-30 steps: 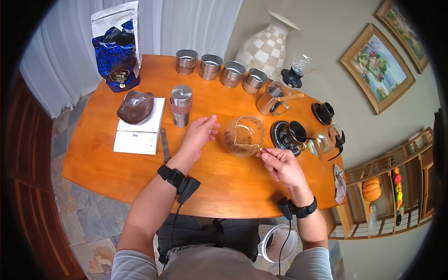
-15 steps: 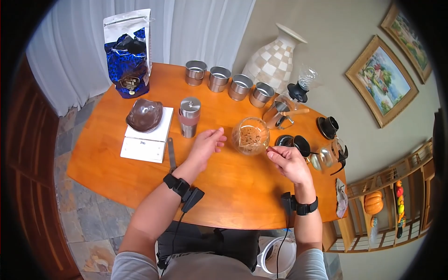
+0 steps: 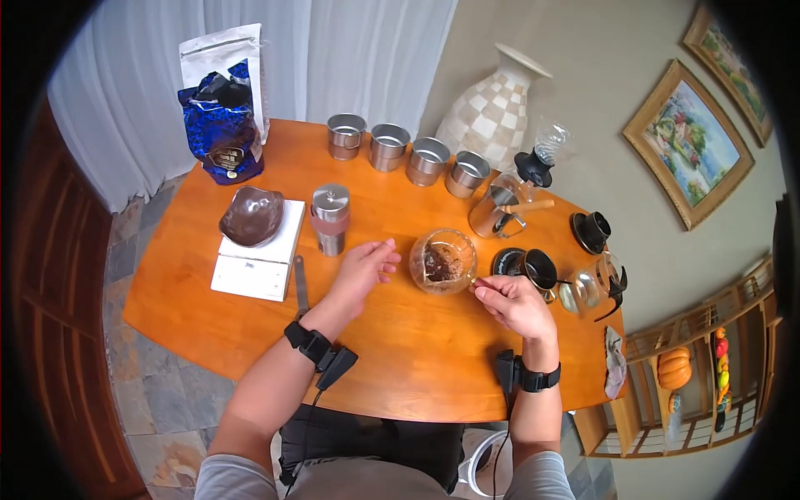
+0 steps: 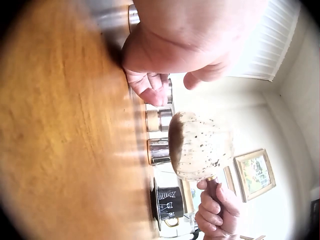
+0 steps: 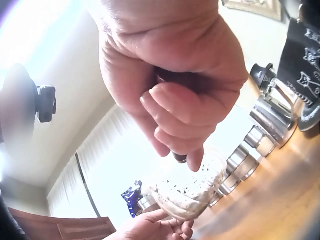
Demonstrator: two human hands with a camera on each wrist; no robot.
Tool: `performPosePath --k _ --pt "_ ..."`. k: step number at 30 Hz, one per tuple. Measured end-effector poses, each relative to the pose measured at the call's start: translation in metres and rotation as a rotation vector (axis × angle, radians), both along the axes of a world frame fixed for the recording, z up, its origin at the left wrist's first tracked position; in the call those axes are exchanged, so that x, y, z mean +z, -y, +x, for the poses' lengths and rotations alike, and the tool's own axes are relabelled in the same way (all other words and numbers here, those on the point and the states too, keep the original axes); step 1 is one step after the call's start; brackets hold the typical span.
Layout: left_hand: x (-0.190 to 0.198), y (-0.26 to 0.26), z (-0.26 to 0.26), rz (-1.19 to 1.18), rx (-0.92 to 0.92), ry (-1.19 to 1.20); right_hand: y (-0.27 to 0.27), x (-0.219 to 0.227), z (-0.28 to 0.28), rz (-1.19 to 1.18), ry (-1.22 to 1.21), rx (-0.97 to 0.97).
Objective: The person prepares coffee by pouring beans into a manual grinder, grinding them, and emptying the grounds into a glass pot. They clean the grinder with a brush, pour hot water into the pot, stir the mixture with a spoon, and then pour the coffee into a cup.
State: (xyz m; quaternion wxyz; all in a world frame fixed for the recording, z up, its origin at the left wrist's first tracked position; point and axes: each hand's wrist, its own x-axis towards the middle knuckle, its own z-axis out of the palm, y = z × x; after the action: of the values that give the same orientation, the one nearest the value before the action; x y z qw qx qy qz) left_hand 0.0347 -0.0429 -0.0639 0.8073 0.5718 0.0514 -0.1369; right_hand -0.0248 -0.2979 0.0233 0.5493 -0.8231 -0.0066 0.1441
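By its dark handle, my right hand [image 3: 517, 307] grips a round clear glass coffee pot [image 3: 443, 262]. Dark brown liquid with grounds lies in the bottom of the pot, and dark specks cling to its walls. The left wrist view shows the pot [image 4: 200, 150] held up over the table, the right fingers curled round the handle [image 4: 213, 190]. To the left of the pot, my left hand [image 3: 360, 273] hovers apart from it, fingers loosely bent and holding nothing. The right palm hides most of the handle in the right wrist view.
Nearest the left hand stands a steel grinder [image 3: 331, 221], beside a white scale [image 3: 250, 273] bearing a brown bowl [image 3: 252, 218]. Several steel cups [image 3: 389, 150] line the back. A steel pitcher [image 3: 492, 218], a black cup [image 3: 540, 268] on its saucer and a glass server [image 3: 586, 292] are right.
The pot has tipped about in my right hand, and the wet grounds have shifted from spread out to pooled dark. My left hand keeps about the same pose, still beside the pot.
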Motion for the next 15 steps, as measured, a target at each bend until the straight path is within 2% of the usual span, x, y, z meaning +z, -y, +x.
performPosePath --k 2,5,9,11,15 --pt "0.000 0.001 0.000 0.014 -0.003 -0.003 0.004 -0.003 -0.002 -0.008 -0.013 0.010" --pt "0.001 0.000 0.000 0.009 -0.008 -0.009 0.004 -0.003 -0.005 0.153 -0.039 -0.051" --pt "0.000 0.001 0.000 0.006 -0.009 -0.016 0.013 -0.007 -0.002 0.058 0.007 -0.056" --pt "0.000 0.001 0.000 0.011 -0.012 -0.026 0.009 -0.008 -0.004 0.016 0.021 0.041" --pt "0.003 0.001 -0.002 0.003 -0.015 -0.010 -0.001 -0.005 -0.008 0.044 0.032 0.010"
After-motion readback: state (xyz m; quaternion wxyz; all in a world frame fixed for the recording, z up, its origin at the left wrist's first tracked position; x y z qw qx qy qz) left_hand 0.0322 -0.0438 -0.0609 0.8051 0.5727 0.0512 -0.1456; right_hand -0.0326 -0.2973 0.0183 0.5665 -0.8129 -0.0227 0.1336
